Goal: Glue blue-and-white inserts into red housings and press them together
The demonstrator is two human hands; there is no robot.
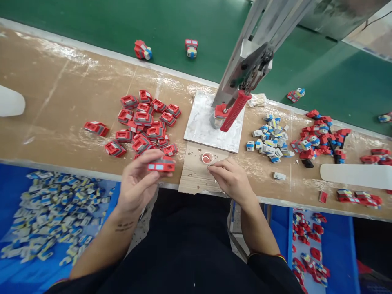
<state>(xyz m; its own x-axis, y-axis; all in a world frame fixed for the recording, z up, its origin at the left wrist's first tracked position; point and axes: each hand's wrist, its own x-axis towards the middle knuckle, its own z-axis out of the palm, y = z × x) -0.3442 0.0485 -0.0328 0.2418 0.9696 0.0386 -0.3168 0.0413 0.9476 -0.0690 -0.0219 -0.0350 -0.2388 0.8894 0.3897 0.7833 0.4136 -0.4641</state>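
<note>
At the left, a blue bin [9, 269] heaped with white, blue and yellow pieces [58, 216] sits below the edge of the brown worktop [39, 143], on which red parts [143, 118] lie in a pile. Just in front of that pile the left hand [137, 175] has its grip closed on one red part [161, 164], held up above the worktop, while the right hand [229, 177], fingertips pinched together, is at a small round dish [207, 158] on cardboard [191, 175], whether gripping anything I cannot tell, near a red-handled press [235, 111]; farther right lie small white-and-blue pieces [271, 139], then red assemblies [324, 136].
</note>
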